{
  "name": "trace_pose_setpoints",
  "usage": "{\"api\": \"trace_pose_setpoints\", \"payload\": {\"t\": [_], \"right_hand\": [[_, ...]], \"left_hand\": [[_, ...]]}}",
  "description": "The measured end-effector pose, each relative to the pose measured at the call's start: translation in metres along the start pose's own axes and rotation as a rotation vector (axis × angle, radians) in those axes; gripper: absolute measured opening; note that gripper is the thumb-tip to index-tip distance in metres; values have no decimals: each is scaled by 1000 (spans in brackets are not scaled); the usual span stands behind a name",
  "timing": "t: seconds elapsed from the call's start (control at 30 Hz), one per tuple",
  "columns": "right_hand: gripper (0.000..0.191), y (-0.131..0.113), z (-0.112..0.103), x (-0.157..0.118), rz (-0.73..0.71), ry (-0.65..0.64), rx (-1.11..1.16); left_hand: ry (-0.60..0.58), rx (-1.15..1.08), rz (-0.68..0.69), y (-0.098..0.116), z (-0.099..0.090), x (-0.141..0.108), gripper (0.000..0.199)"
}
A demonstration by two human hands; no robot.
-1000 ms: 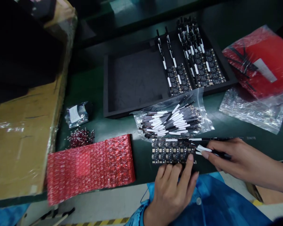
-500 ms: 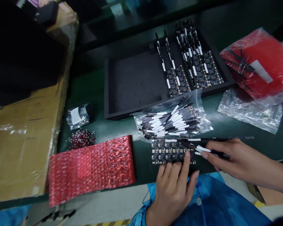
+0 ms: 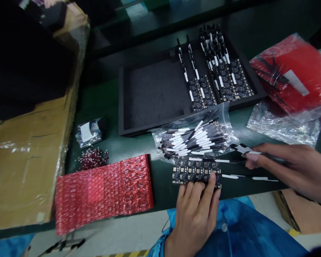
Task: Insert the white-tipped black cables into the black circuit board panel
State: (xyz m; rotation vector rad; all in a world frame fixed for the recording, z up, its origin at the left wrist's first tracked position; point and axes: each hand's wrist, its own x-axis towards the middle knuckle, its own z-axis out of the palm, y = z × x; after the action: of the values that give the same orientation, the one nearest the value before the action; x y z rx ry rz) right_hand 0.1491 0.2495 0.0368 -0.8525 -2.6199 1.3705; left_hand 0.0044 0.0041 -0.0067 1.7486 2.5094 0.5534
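Note:
A dark panel of small circuit boards [image 3: 188, 172] lies on the table edge in front of me. Stretched flat, the fingers of my left hand [image 3: 195, 210] rest on its near edge, the index fingertip by its right end. My right hand [image 3: 289, 166] is to the right, slightly blurred, pinching a few black strips with white labels [image 3: 243, 149] whose tips point left. Two such strips run out from the panel's right side, the nearer one [image 3: 231, 176] at the index fingertip. Just behind the panel, a clear bag [image 3: 231, 134] bears a heap of these strips.
Behind sits a black tray [image 3: 152, 96] holding board panels with strips at its right. Red bubble wrap [image 3: 104, 191], a bundle of dark red wires [image 3: 92, 158] and a small silvery packet [image 3: 88, 132] lie left, near a cardboard box [image 3: 29, 160]. Red plastic bags [image 3: 305, 82] lie right.
My right hand has moved right and slightly up, away from the panel, with strips in its fingers. A strip now lies exposed at the panel's near right side. My left hand has barely shifted.

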Motion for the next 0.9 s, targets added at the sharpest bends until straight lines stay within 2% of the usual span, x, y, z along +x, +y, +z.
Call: {"api": "trace_pose_setpoints", "payload": {"t": [0.1,0.17,0.3,0.43,0.67,0.8,0.9], "right_hand": [[28,6,-13,-4,-1,-7,33],[27,6,-14,-5,47,-37,87],[35,-3,-3,0,141,-208,200],[33,-13,15,7,201,-350,257],[27,-18,37,12,128,-350,153],[17,-23,48,15,79,-379,101],[18,-24,57,18,60,-391,87]], "left_hand": [[15,12,8,1,2,0,52],[35,31,5,3,4,1,53],[76,59,-17,8,7,2,51],[91,40,-23,10,5,-1,51],[140,-55,21,-4,-7,-13,43],[161,-47,22,-15,-5,-17,42],[168,-14,41,-20,-3,-17,44]]}}
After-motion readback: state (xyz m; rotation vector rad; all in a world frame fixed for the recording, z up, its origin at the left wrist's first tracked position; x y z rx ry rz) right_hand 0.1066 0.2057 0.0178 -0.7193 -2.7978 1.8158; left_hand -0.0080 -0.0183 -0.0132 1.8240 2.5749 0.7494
